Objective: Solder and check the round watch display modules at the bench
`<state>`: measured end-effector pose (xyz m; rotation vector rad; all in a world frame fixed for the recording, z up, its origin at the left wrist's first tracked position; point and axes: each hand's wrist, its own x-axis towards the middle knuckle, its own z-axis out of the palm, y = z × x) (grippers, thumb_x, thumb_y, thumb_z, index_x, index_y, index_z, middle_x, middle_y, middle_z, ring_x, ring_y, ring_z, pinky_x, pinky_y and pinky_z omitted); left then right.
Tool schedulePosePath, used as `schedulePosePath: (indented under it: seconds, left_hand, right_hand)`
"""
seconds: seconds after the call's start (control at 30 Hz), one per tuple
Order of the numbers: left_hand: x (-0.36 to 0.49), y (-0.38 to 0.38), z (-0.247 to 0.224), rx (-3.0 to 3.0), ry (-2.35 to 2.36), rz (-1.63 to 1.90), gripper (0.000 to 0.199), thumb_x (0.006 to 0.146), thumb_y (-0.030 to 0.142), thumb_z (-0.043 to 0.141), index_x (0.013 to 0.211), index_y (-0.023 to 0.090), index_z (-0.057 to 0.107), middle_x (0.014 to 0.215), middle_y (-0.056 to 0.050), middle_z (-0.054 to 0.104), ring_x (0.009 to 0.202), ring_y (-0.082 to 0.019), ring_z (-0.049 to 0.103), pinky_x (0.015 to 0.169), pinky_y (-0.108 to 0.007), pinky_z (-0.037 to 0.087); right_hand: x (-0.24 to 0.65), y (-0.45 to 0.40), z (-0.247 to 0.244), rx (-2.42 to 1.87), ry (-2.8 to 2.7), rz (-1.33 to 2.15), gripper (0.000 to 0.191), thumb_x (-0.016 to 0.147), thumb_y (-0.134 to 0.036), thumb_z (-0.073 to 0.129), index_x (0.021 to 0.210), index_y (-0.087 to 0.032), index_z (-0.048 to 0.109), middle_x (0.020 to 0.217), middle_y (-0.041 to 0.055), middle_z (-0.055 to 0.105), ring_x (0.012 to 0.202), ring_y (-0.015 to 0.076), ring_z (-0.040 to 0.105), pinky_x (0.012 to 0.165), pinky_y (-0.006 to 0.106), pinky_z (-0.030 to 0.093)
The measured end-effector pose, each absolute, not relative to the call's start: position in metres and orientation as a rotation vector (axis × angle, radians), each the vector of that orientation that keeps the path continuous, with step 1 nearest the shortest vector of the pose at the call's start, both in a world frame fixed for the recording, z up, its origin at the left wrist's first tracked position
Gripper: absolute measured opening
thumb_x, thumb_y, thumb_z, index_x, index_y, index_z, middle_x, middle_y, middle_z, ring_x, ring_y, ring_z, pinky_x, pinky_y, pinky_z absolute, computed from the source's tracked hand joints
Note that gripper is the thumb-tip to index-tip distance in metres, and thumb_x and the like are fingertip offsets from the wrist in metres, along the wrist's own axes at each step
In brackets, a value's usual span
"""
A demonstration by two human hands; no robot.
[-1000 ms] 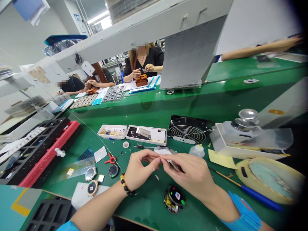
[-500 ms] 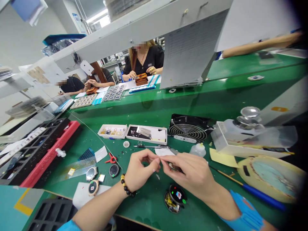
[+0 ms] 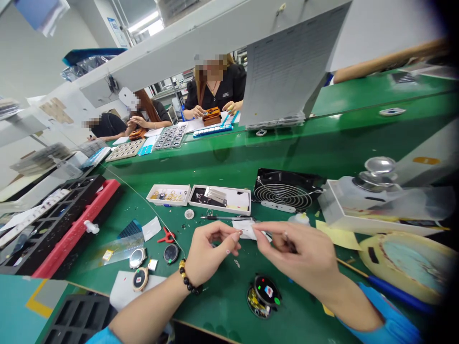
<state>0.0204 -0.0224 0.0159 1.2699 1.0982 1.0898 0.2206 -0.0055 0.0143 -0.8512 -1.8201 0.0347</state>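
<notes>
My left hand (image 3: pixel 215 248), with a bead bracelet at the wrist, is closed in a pinch. A tiny dark sliver shows at its fingertips, too small to name. To its right, my right hand (image 3: pixel 297 253) also pinches with thumb and forefinger. Something metallic and dark shows among its curled fingers, mostly hidden. A narrow gap parts the two hands, above a white paper (image 3: pixel 244 228). Below them on the green table lies an opened round watch (image 3: pixel 265 291), its lit dial tilted over exposed inner parts. A small pale piece (image 3: pixel 237 263) lies beneath my left hand.
Two white parts boxes (image 3: pixel 168 195) and a pen (image 3: pixel 218 218) lie behind the hands. A black fan (image 3: pixel 287 188) stands at back right. Several watch heads (image 3: pixel 140 278) and red clips (image 3: pixel 166 235) lie left. A blue-handled tool (image 3: pixel 394 289) lies right. Co-workers sit opposite.
My fingertips, together before, are now apart. My right hand has moved to the right, while my left hand has hardly moved. The view has shifted slightly.
</notes>
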Motion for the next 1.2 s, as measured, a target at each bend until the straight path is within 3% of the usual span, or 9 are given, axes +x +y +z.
schedulePosePath:
  seconds: [0.13, 0.37, 0.53, 0.93, 1.2]
  left_hand:
    - [0.020, -0.021, 0.015, 1.283, 1.102, 1.093, 0.040, 0.087, 0.052, 0.080, 0.091, 0.012, 0.075, 0.072, -0.005, 0.074, 0.059, -0.012, 0.066, 0.062, -0.021, 0.053]
    - [0.019, -0.018, 0.015, 1.265, 1.112, 1.116, 0.036, 0.087, 0.048, 0.080, 0.092, 0.013, 0.074, 0.073, -0.004, 0.073, 0.058, -0.011, 0.067, 0.060, -0.020, 0.052]
    - [0.015, -0.009, 0.016, 1.166, 1.142, 1.201, 0.033, 0.084, 0.044, 0.082, 0.088, 0.014, 0.070, 0.071, -0.001, 0.070, 0.054, -0.009, 0.065, 0.059, -0.020, 0.051]
    - [0.010, -0.001, 0.025, 0.918, 1.143, 1.283, 0.031, 0.081, 0.043, 0.075, 0.084, 0.014, 0.065, 0.066, 0.003, 0.062, 0.053, -0.008, 0.058, 0.057, -0.019, 0.048]
    - [0.010, 0.000, 0.024, 0.941, 1.153, 1.263, 0.033, 0.082, 0.045, 0.077, 0.088, 0.013, 0.068, 0.068, 0.003, 0.062, 0.054, -0.008, 0.058, 0.057, -0.019, 0.048]
  right_hand:
    - [0.216, -0.007, 0.014, -0.836, -1.841, 0.156, 0.008, 0.098, -0.015, 0.064, 0.094, -0.020, 0.069, 0.054, -0.0103, 0.038, 0.044, 0.0069, 0.039, 0.050, 0.021, 0.036]
    - [0.227, 0.001, 0.012, -1.083, -1.905, 0.410, 0.014, 0.097, -0.030, 0.061, 0.087, -0.021, 0.066, 0.053, -0.0105, 0.038, 0.042, 0.0078, 0.041, 0.045, 0.022, 0.034]
    - [0.227, 0.003, 0.013, -1.227, -1.957, 0.524, 0.025, 0.093, -0.039, 0.057, 0.074, -0.022, 0.062, 0.050, -0.0086, 0.039, 0.041, 0.0101, 0.040, 0.045, 0.025, 0.032]
    - [0.220, 0.006, 0.002, -1.476, -2.452, 0.560, 0.019, 0.087, -0.021, 0.065, 0.069, -0.023, 0.070, 0.059, 0.0003, 0.065, 0.054, 0.0214, 0.063, 0.050, 0.030, 0.024]
    - [0.219, 0.005, -0.002, -1.497, -2.492, 0.531, 0.023, 0.097, -0.022, 0.057, 0.086, -0.022, 0.077, 0.072, 0.0048, 0.073, 0.065, 0.0256, 0.071, 0.053, 0.030, 0.029]
